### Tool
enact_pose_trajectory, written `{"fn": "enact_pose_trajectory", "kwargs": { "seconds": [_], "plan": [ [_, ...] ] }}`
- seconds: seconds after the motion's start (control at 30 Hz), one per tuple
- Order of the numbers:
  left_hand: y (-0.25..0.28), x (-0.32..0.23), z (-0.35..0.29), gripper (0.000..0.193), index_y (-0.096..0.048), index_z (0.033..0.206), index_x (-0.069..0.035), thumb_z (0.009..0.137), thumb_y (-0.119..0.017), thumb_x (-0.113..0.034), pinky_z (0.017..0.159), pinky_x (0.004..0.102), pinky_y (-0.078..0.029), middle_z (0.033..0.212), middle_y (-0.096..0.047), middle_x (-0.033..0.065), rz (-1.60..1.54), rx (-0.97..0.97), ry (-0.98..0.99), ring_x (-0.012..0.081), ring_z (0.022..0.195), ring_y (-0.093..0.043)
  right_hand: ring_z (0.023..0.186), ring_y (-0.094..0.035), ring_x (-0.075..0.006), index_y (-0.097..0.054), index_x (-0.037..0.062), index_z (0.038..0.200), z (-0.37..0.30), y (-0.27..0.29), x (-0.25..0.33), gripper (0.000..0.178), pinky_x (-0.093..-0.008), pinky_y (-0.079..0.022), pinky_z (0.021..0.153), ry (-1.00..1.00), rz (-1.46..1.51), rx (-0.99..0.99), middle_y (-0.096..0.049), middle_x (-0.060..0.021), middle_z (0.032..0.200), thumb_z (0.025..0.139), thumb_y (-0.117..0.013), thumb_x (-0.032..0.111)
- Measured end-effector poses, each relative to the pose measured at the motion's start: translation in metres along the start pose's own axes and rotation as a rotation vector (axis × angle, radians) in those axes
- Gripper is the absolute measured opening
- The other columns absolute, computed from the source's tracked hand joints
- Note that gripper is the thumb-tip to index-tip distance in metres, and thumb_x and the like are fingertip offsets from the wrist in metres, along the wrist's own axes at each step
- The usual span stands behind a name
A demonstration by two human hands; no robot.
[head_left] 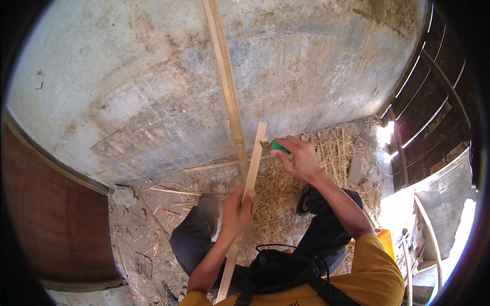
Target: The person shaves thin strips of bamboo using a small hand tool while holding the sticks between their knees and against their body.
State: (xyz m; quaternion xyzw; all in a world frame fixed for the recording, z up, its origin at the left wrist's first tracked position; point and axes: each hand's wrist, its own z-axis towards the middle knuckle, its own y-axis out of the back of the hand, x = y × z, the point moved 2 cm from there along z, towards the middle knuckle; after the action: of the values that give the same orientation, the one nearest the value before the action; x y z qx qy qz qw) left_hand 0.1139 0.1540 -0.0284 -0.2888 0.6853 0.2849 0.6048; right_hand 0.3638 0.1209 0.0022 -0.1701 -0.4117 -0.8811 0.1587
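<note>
A flat pale strip of wood or bamboo (256,153) slants up in front of me, its lower end reaching down past my waist. My left hand (238,214) is closed around its middle. With my right hand (300,157) I grip a green-handled utility knife (279,147), whose blade meets the strip's right edge near the upper end. A small curl of shaving shows beside the blade. Just behind the strip, a long bamboo pole (224,66) runs up along the wall.
A stained grey wall (168,97) rises ahead. Straw-like shavings (283,199) cover the floor between and beyond my feet. A brown panel (56,209) stands at left, dark slats (429,97) at right. A yellow container (386,241) is partly hidden by my right sleeve.
</note>
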Motion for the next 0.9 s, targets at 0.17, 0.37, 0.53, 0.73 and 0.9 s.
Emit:
{"fn": "enact_pose_trajectory", "kwargs": {
  "seconds": [0.17,0.37,0.53,0.73,0.9],
  "plan": [
    [-0.014,0.007,-0.016,0.023,-0.059,0.105,-0.006,0.113,-0.056,-0.027,0.05,0.0227,-0.036,0.069,-0.055,-0.0048,0.059,0.053,-0.108,0.0025,0.056,-0.049,0.066,-0.068,-0.0253,-0.079,0.0021,0.113,0.022,0.021,-0.067,0.027,-0.0384,-0.055,0.063,-0.539,0.036,-0.033,-0.076,-0.0151,0.086,0.101,-0.073,0.026],
    [-0.005,0.005,-0.007,0.024,-0.061,0.111,-0.004,0.113,-0.056,-0.027,0.053,0.0238,-0.041,0.071,-0.056,-0.003,-0.068,0.065,0.049,0.005,0.058,-0.052,0.065,-0.064,-0.0223,-0.078,0.0018,0.115,0.01,0.05,-0.066,0.027,-0.0354,-0.051,0.062,-0.443,0.081,-0.162,-0.074,-0.016,0.083,0.104,-0.069,0.024],
    [0.001,0.004,0.003,0.026,-0.062,0.119,-0.002,0.114,-0.054,-0.027,0.05,0.0233,-0.042,0.071,-0.057,-0.0018,-0.177,0.093,0.084,0.0064,0.054,-0.054,0.069,-0.069,-0.0288,-0.075,0.0028,0.113,-0.01,0.024,-0.027,0.028,-0.0379,-0.055,0.063,-0.092,0.13,-0.001,-0.074,-0.0147,0.092,0.101,-0.073,0.028],
    [0.0,-0.002,0.002,0.028,-0.062,0.125,-0.001,0.115,-0.053,-0.026,0.048,0.0235,-0.043,0.075,-0.06,-0.0002,-0.157,0.098,0.054,0.006,0.053,-0.054,0.068,-0.071,-0.0292,-0.074,0.0072,0.107,-0.021,0.0,-0.003,0.025,-0.0392,-0.057,0.06,0.05,0.138,0.08,-0.073,-0.0083,0.092,0.097,-0.078,0.03],
    [-0.002,0.001,0.003,0.027,-0.062,0.125,-0.002,0.114,-0.054,-0.025,0.052,0.0227,-0.041,0.074,-0.059,-0.0016,-0.079,0.045,0.0,0.0047,0.057,-0.052,0.066,-0.07,-0.0273,-0.076,0.0023,0.109,-0.02,-0.004,0.001,0.029,-0.0362,-0.054,0.057,0.047,0.072,0.081,-0.073,-0.0109,0.088,0.094,-0.082,0.026]
  ]
}}
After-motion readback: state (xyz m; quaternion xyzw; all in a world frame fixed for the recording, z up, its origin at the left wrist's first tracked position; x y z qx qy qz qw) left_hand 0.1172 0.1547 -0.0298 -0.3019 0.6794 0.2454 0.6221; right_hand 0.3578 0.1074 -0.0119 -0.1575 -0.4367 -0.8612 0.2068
